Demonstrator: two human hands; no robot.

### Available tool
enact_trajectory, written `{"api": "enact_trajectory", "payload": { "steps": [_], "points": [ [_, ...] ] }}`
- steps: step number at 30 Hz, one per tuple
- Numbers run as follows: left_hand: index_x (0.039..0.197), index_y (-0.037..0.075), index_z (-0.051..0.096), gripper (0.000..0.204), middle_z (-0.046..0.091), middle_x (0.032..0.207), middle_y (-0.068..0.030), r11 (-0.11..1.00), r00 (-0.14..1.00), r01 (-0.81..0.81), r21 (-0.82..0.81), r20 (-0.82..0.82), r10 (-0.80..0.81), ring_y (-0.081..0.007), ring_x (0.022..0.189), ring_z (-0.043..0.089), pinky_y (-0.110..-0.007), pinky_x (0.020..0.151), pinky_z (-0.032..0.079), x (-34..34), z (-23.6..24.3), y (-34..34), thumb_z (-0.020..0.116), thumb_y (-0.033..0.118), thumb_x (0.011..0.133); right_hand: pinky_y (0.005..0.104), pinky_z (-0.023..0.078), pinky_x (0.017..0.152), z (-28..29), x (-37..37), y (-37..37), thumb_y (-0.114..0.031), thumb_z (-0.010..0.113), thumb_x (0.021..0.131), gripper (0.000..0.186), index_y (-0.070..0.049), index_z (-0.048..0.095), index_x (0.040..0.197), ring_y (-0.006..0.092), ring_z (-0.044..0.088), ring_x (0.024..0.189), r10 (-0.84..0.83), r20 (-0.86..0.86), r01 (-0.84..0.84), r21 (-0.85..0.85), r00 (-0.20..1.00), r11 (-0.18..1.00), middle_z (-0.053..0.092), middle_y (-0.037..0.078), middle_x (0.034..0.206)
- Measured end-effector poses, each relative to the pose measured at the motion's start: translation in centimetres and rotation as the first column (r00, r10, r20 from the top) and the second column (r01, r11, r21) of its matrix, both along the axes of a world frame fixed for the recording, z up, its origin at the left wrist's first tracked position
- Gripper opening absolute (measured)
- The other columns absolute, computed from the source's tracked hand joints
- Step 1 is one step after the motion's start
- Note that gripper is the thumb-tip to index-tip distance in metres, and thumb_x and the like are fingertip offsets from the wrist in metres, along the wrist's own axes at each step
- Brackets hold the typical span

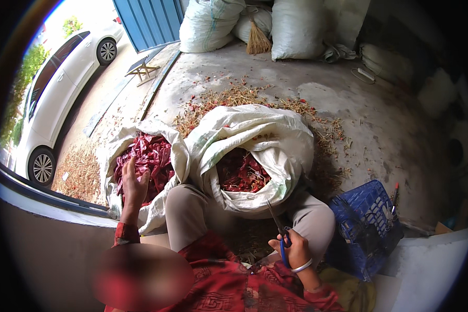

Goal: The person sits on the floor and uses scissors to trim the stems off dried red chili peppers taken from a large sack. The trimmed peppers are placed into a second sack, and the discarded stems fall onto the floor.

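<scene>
My left hand [133, 183] is over the dried red chillies [160, 151] in the white woven sack [178, 148] on the left. Its fingers point away from me, thumb apart, with nothing visible in them. My right hand [296, 250], with a pale bangle at the wrist, holds scissors [283, 240] by their blue handles. The long blades point away from me, toward the near rim of a second, larger white sack [244, 122]. That sack stands between my knees with its mouth rolled back; dark red chilli pieces and pale stems [243, 171] lie inside.
A blue plastic basket [354, 229] stands right of my knee. Stems and chilli scraps [322, 135] litter the floor around the sacks. Full white sacks [299, 28] and a straw broom [257, 39] are at the back. A folding stool [143, 70] and white car [62, 99] are at left.
</scene>
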State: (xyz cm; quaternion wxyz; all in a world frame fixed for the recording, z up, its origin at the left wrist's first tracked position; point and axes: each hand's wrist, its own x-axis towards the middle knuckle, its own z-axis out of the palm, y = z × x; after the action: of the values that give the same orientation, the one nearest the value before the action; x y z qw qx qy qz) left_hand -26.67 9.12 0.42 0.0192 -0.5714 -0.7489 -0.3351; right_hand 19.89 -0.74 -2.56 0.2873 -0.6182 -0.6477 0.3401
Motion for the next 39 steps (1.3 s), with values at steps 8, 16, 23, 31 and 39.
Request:
{"api": "enact_trajectory", "payload": {
  "steps": [8,16,23,31,39],
  "points": [
    [0.095,0.005,0.068,0.017,0.064,0.093,-0.0151,0.827,0.826,0.514,-0.226,0.390,-0.407,-0.0331,0.081,0.065,-0.039,0.073,0.052,15.7,-9.5,5.4,0.066,0.011,0.079,0.0299,0.049,0.054,-2.1,0.0,1.5,-0.033,0.082,0.074,0.035,-0.004,0.061,0.078,0.0170,0.062,0.056,-0.067,-0.011,0.066,-0.078,0.998,0.995,0.061,0.007,0.062],
    [0.137,0.012,0.040,0.061,0.051,0.125,-0.0166,0.570,0.941,0.305,-0.763,0.151,-0.302,-0.0374,0.107,0.058,-0.046,0.086,0.049,18.5,-20.3,9.9,0.062,0.017,0.080,0.0275,0.047,0.053,-4.6,0.4,2.5,-0.033,0.083,0.075,0.037,-0.004,0.062,0.080,0.0116,0.057,0.054,-0.137,-0.107,0.115,-0.188,0.985,0.975,0.060,0.004,0.062],
    [0.112,0.004,0.055,0.039,0.056,0.115,-0.0227,0.534,0.926,0.196,-0.822,-0.024,-0.377,-0.0411,0.091,0.065,-0.049,0.075,0.053,19.7,-25.9,10.8,0.064,0.015,0.076,0.0300,0.052,0.059,-6.6,0.1,3.6,-0.041,0.082,0.073,0.045,-0.002,0.062,0.084,0.0164,0.064,0.059,-0.046,-0.046,0.032,-0.276,0.998,0.961,0.066,0.007,0.068],
    [0.088,0.003,0.065,0.023,0.066,0.079,-0.0193,0.805,0.865,0.448,-0.389,0.417,-0.280,-0.0370,0.082,0.066,-0.043,0.070,0.051,19.6,-21.8,14.2,0.068,0.020,0.074,0.0300,0.051,0.057,-6.7,0.0,3.5,-0.040,0.082,0.073,0.044,-0.002,0.062,0.083,0.0167,0.062,0.058,-0.072,-0.056,0.056,-0.262,0.996,0.964,0.063,0.007,0.066],
    [0.097,0.004,0.067,0.025,0.067,0.081,-0.0129,0.842,0.693,0.404,-0.357,0.720,-0.027,-0.0227,0.067,0.066,-0.037,0.064,0.051,18.8,-18.2,13.8,0.072,0.021,0.079,0.0353,0.048,0.051,-7.6,-0.2,2.5,-0.047,0.077,0.076,0.049,-0.003,0.056,0.076,0.0248,0.059,0.053,-0.088,-0.065,0.078,-0.143,0.994,0.987,0.059,0.010,0.062]
  ]
}}
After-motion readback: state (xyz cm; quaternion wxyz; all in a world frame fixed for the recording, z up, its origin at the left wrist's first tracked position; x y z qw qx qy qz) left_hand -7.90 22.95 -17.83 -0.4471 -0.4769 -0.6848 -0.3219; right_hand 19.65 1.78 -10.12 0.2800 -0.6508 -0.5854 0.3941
